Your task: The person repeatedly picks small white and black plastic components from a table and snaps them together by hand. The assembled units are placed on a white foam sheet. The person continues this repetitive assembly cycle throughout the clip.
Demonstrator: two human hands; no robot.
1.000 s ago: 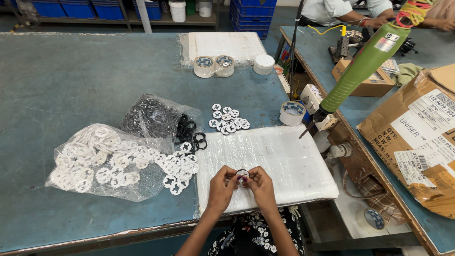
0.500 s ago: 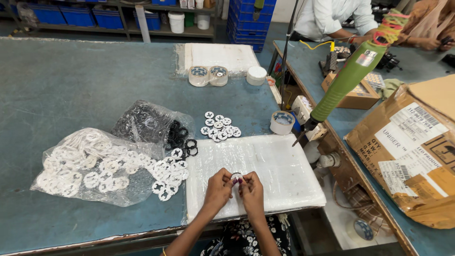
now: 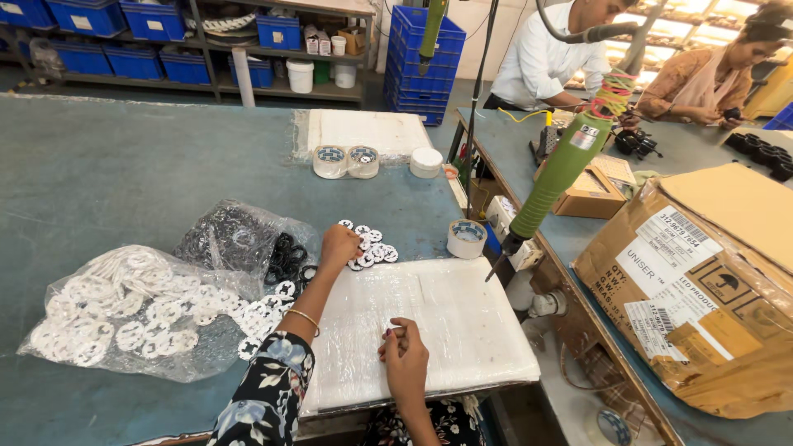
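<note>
1. Your left hand [image 3: 339, 245] reaches forward over the teal worktop [image 3: 99, 173], just past the far left corner of the white foam sheet [image 3: 429, 330] that lies at the worktop's near edge.
2. Its fingers curl downward onto the near end of a small heap of white round plastic discs with cut-outs [image 3: 372, 250]. You cannot tell whether they have pinched one.
3. Your right hand [image 3: 405, 359] rests on the white foam sheet close to the near edge. Its fingertips are bunched together around something very small and dark, too small to identify.
4. A gold bangle sits on your left wrist, and a floral sleeve covers that forearm.
5. Left of your left hand, a clear plastic bag of white discs [image 3: 124, 314] lies open, with discs spilling toward the foam sheet.
6. Behind that bag, a second clear bag holds black rings [image 3: 239, 239], some spilled just beside your left hand.
7. Toward the worktop's far right edge stand two rolls of tape [image 3: 347, 161] and a small white tub [image 3: 426, 162].
8. A single tape roll [image 3: 467, 238] sits at the right edge, just beyond the foam sheet.
9. A green powered screwdriver [image 3: 557, 173] hangs tilted beside that right edge.
</note>
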